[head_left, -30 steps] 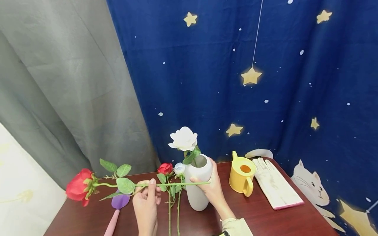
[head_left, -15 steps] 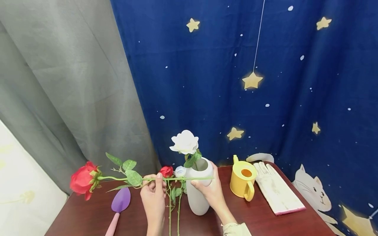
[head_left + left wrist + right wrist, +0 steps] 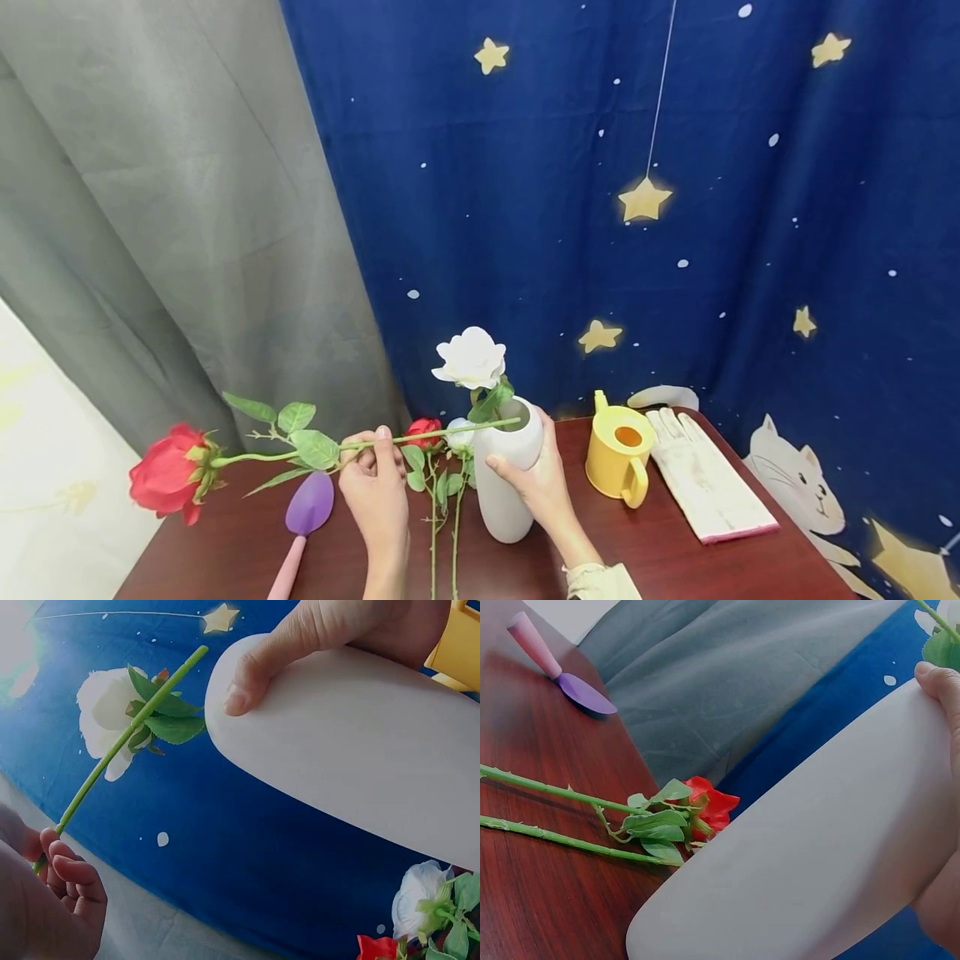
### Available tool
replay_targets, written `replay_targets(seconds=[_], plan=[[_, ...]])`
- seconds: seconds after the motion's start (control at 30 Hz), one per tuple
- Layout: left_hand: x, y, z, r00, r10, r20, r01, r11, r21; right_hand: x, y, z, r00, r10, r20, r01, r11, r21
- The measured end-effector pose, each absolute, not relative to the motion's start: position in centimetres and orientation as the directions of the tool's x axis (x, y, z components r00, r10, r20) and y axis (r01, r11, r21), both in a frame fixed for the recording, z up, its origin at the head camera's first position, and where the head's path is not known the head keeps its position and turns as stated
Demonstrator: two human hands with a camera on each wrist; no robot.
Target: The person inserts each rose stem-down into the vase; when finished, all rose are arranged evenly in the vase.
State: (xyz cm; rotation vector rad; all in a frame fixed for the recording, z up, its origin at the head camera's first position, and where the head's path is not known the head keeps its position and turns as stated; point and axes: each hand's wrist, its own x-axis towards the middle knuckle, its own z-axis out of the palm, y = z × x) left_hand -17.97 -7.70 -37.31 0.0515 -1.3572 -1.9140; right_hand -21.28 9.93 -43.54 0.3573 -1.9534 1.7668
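My left hand (image 3: pixel 377 483) pinches the green stem of a red rose (image 3: pixel 171 473). Its bloom points left, and the bare stem end overlaps the mouth of a white vase (image 3: pixel 504 500) in the head view. From the left wrist, that stem (image 3: pixel 112 750) slants up beside the vase's rim. My right hand (image 3: pixel 542 479) grips the vase near its top, thumb across the front. A white rose (image 3: pixel 472 358) stands in the vase, leaning left. Behind and left of the vase lie another red rose (image 3: pixel 424 433) and a pale bluish-white rose (image 3: pixel 460 437), stems toward me.
A hand trowel (image 3: pixel 309 504) with purple blade and pink handle lies on the left of the dark wooden table (image 3: pixel 225 550). To the right stand a yellow watering can (image 3: pixel 615 454) and white gloves (image 3: pixel 708 479) with a pink edge. Curtains hang behind.
The left hand first moves right and up, then back left with the red rose. Its stem end has risen from across the vase's front to the mouth. The right hand keeps its grip.
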Motion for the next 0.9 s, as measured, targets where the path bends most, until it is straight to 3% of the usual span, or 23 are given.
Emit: replay_targets(seconds=[0.23, 0.43, 0.6, 0.9], plan=[[-18.5, -7.5, -36.9, -0.664, -0.61, 0.432, 0.518, 0.042, 0.855, -20.8, 9.7, -42.7, -0.858, 0.127, 0.498, -0.486, 0.115, -0.866], [-19.2, -7.2, -36.4, -0.674, -0.571, 0.469, 0.474, 0.153, 0.867, -19.8, 9.5, -41.6, -0.85, 0.131, 0.51, -0.496, 0.127, -0.859], [-20.4, -7.2, -36.1, -0.675, -0.504, 0.538, 0.433, 0.32, 0.843, -21.2, 9.8, -43.5, -0.855, 0.136, 0.501, -0.485, 0.135, -0.864], [-21.3, -6.5, -36.7, -0.67, -0.463, 0.58, 0.42, 0.407, 0.811, -21.4, 9.7, -43.6, -0.841, 0.147, 0.52, -0.503, 0.138, -0.853]])
